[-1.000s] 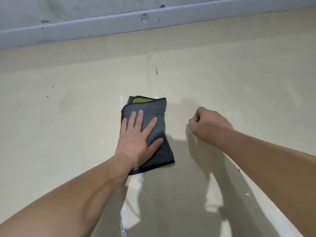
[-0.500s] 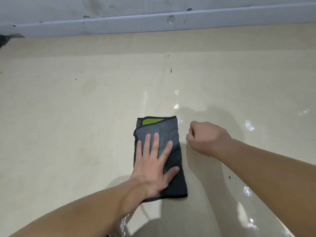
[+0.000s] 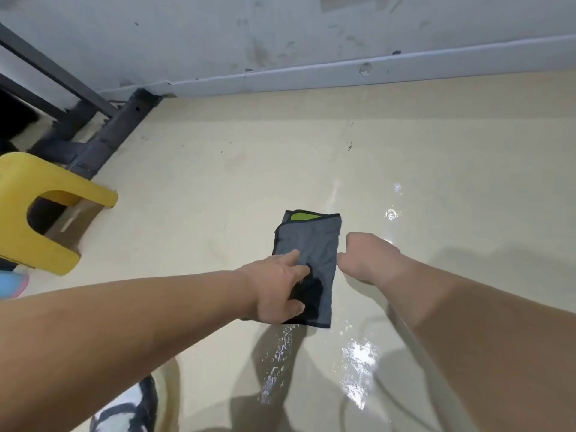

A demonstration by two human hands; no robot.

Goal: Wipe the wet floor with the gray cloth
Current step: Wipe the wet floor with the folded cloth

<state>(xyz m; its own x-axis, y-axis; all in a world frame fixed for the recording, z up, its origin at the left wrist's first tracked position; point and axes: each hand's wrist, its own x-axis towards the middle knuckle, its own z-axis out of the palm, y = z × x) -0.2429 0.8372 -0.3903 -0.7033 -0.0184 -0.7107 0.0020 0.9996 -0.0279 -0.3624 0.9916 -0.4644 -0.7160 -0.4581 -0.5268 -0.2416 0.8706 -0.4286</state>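
Head view. Item: gray cloth (image 3: 314, 241), folded rect., black-hemmed, green patch at far corner, flat on glossy cream floor (image 3: 193, 188); wet sheen nearby. L hand (image 3: 277, 291): fingers bent onto cloth's near half, grasp or press can't tell. R hand (image 3: 367, 257): empty fist, just beside cloth. Yellow plastic stool (image 3: 34, 213).

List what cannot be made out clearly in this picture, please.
Head view:
- gray cloth: its near part is hidden under the left hand; whether the hand grips it or only presses on it is unclear.
- yellow stool: cut off by the left edge.
- shoe: cut off by the bottom edge.
- pink-blue thing: cut off by the left edge, unidentifiable.
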